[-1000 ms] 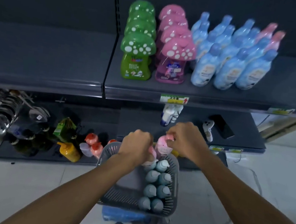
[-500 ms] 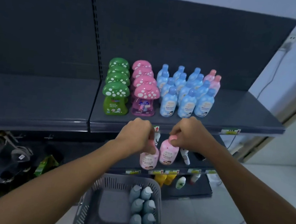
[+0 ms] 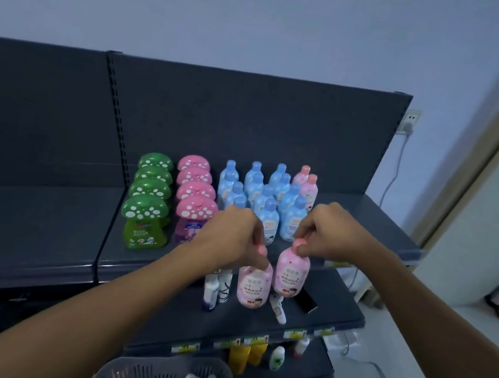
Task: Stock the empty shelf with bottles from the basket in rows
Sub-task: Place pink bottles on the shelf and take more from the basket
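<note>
Each hand holds a pink bottle by its cap, in front of the shelf (image 3: 365, 216): left hand (image 3: 232, 234) with left pink bottle (image 3: 254, 284), right hand (image 3: 328, 231) with right pink bottle (image 3: 291, 272).

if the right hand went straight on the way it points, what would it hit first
Probably the front blue bottle of the rightmost blue row, just beyond the right hand and its pink bottle; depth is hard to judge.

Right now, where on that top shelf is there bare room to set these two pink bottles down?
Bare shelf lies right of the blue bottles, in front of the two pink bottles at the back. The section left of the green bottles is bare too. The middle is packed.
</note>
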A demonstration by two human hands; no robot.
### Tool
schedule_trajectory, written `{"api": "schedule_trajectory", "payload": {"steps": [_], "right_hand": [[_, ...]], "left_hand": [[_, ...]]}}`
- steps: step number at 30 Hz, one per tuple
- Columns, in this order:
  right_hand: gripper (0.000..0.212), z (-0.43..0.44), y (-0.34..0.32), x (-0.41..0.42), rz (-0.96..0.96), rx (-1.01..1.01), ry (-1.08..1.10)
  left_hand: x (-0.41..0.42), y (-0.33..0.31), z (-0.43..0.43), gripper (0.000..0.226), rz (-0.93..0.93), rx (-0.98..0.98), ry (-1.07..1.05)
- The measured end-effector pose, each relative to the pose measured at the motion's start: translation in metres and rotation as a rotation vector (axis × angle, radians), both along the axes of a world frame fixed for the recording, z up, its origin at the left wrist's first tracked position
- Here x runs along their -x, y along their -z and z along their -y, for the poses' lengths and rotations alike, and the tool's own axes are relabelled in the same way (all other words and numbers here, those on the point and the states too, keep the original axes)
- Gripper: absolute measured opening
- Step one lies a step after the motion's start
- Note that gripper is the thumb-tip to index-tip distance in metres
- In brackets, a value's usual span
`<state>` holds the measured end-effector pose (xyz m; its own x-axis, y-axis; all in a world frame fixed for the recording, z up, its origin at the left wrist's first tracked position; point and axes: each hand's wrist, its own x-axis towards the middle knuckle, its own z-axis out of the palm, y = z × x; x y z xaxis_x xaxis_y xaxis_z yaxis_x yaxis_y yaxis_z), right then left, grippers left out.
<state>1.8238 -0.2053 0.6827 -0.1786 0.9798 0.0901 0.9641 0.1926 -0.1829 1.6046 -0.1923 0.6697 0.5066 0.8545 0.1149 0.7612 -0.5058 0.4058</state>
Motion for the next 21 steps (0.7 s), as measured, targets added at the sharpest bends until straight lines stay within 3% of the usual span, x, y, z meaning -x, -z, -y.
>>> {"api": "schedule_trajectory", "payload": {"steps": [21], "right_hand": [[0.015,-0.141,-0.019,-0.167,-0.007,0.064,-0.019]], "left_hand": [[-0.174,-0.011,-0.092,0.022,0.155,-0.007,-0.012]]}}
